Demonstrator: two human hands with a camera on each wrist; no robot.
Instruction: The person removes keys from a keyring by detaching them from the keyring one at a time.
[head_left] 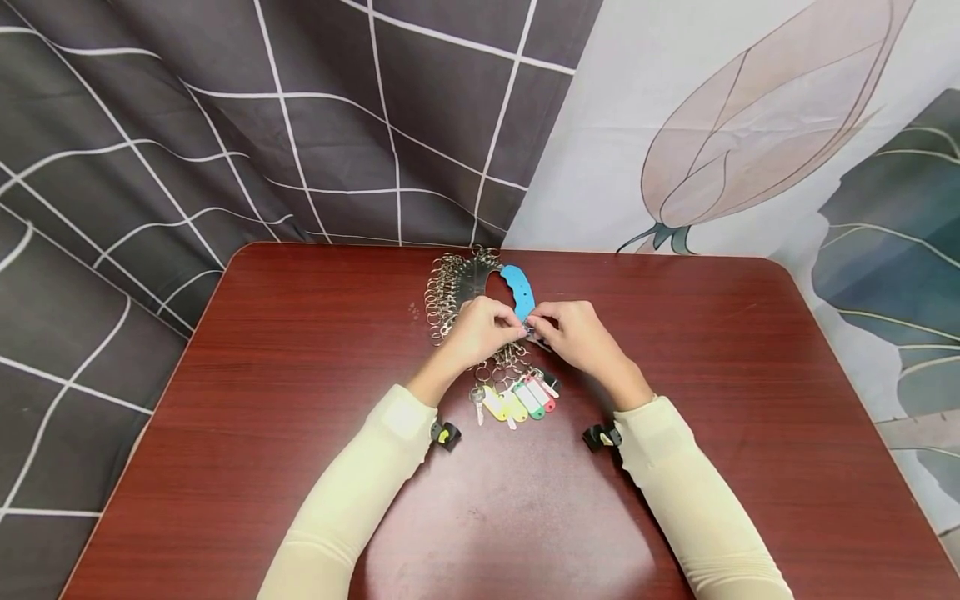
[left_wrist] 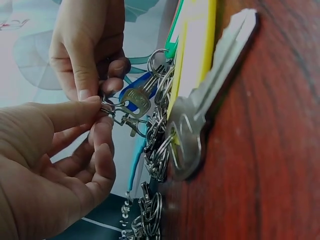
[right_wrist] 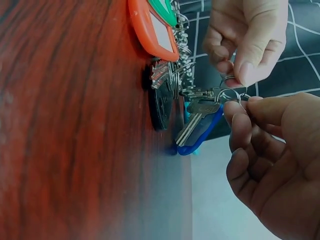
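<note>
My left hand and right hand meet at the front end of a blue-handled key holder. In the right wrist view, my right thumb and fingers pinch a metal split key ring. A key and a blue key tag hang by it. The left fingertips pinch the metal ring work just beside; exactly which loop they grip is partly hidden. A small clasp shows below the fingers in the left wrist view.
Rows of metal rings line the holder's left side. Nearer the person lie a silver key, yellow tags, a green tag, a red tag and a black fob on the reddish-brown table. Cloth hangs behind.
</note>
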